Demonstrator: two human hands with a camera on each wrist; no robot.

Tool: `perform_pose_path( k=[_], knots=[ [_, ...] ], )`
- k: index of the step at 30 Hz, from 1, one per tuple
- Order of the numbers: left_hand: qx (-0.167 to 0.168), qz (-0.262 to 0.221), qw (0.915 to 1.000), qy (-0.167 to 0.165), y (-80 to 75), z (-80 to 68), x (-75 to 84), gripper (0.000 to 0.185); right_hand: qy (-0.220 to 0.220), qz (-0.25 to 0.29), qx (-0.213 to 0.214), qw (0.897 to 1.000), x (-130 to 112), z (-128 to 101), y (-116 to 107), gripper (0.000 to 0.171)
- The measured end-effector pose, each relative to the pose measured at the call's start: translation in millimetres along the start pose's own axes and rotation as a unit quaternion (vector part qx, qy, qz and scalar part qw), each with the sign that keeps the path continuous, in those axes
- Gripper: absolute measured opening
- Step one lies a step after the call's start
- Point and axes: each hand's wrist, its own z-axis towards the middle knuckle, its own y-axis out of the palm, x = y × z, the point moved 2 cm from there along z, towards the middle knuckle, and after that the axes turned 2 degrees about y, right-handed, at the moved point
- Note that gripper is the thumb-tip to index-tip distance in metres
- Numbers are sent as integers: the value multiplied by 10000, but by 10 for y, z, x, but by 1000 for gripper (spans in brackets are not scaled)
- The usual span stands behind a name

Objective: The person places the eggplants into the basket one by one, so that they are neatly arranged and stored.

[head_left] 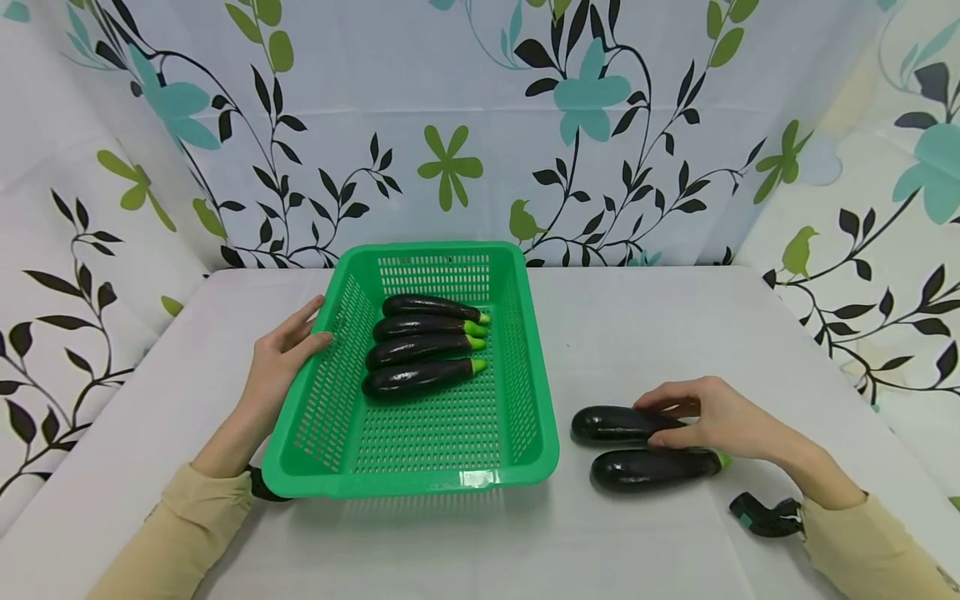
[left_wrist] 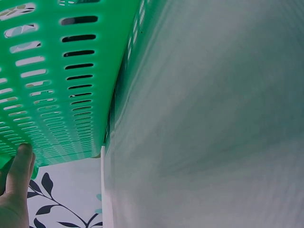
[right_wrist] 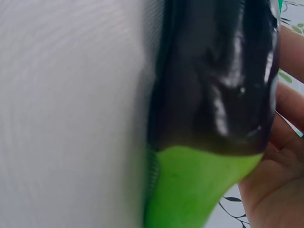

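A green plastic basket (head_left: 405, 486) with slotted walls stands left of centre in the head view. Several dark eggplants (head_left: 420, 379) with green stem ends lie side by side in it. My left hand (head_left: 273, 367) grips the basket's left rim; in the left wrist view a finger (left_wrist: 20, 166) lies along the outer wall. To the right of the basket, my right hand (head_left: 712, 421) holds an eggplant (head_left: 603, 423) from above, thumb on the near side. Just in front of it lies another eggplant (head_left: 645, 471). A glossy eggplant (right_wrist: 213, 85) fills much of the right wrist view.
Under everything is a white-covered table (head_left: 630, 333). A hanging cloth (head_left: 480, 83) printed with leaves and flowers stands behind, and similar cloth (head_left: 885, 275) rises at the sides. A black wrist device (head_left: 765, 515) sits by the right sleeve.
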Motion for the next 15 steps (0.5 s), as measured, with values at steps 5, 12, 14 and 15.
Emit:
perform_pose_path(
  k=[5,12,14,15],
  knots=[
    [-28,-53,10000,-15,3,-2,-9,61,3,-10,23,10000,4,-1,6,35],
    [-46,-22,10000,-46,-3,-12,-10,61,-7,-217,67,9997,-1,-5,16,35],
    [-50,1,10000,-51,-1,-9,-6,61,15,-257,101,9996,-5,-6,6,34],
    [-50,23,10000,-50,0,-7,-4,61,31,-271,107,9996,-9,-7,1,34]
  ],
)
